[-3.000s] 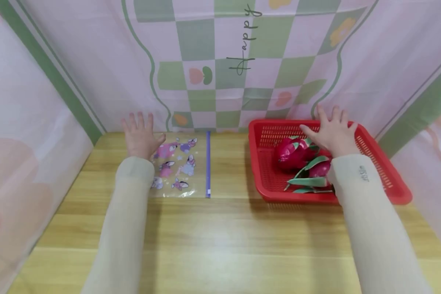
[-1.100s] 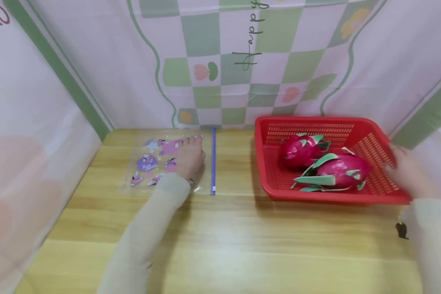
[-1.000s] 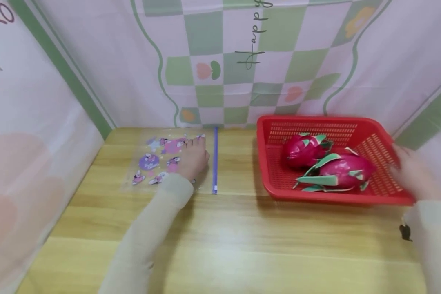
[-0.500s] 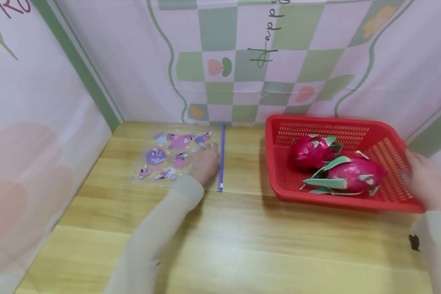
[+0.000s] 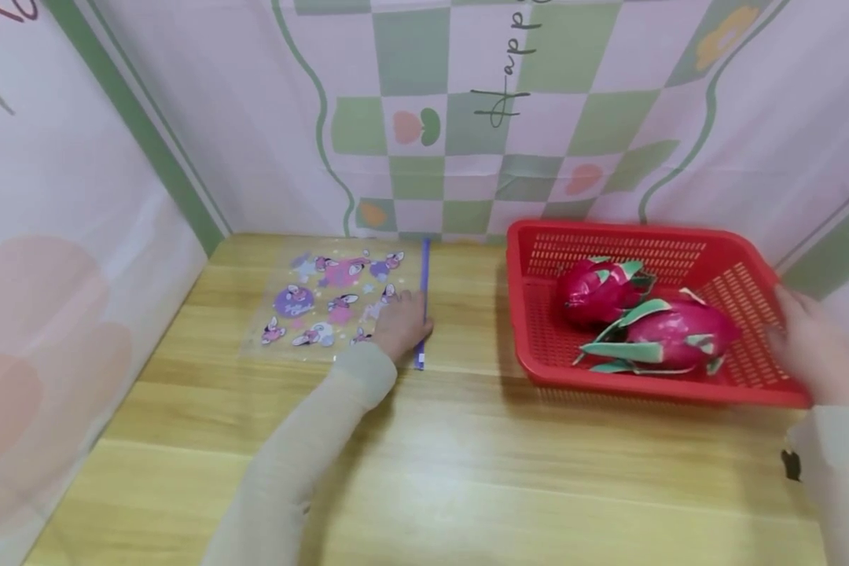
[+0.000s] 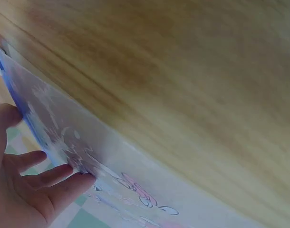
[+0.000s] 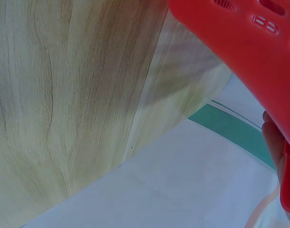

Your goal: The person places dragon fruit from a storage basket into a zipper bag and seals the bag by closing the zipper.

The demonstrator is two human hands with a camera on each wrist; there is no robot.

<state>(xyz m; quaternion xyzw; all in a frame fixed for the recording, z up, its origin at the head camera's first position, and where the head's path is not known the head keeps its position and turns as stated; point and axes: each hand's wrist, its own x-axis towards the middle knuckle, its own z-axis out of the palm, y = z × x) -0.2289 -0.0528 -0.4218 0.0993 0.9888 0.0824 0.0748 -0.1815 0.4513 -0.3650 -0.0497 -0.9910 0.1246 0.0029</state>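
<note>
Clear printed bag [image 5: 332, 314] flat on the wooden table [image 5: 439, 479], back left, its purple zip strip [image 5: 424, 271] on the right edge. Left hand [image 5: 402, 322] lies over that edge: fingertips on the film, thumb at the strip, thumb and fingers apart, grip loose. Bag looks flat, film close to the wood, cartoon animals and stars printed in pink and lilac. Red basket [image 5: 608, 380] at back right, well apart from the bag, slotted walls. In it, two dragon fruits with green leaf tips: one [image 5: 597, 295] toward the back, the other [image 5: 682, 334] just beside it, nearer the front, the leaves of the two close together. Right hand [image 5: 821, 350] grasps the basket's right end, thumb inside the rim; slightly blurred. Small dark tag [image 5: 791, 464] by the right sleeve [image 5: 845, 448]. Writing: pale script in the bag's purple circle [image 5: 293, 302], too small to read; "Happ" running sideways up the checked cloth [image 5: 516, 165] behind, the rest cut by the top edge; part-cut letters upper left, apparently "RO".
</note>
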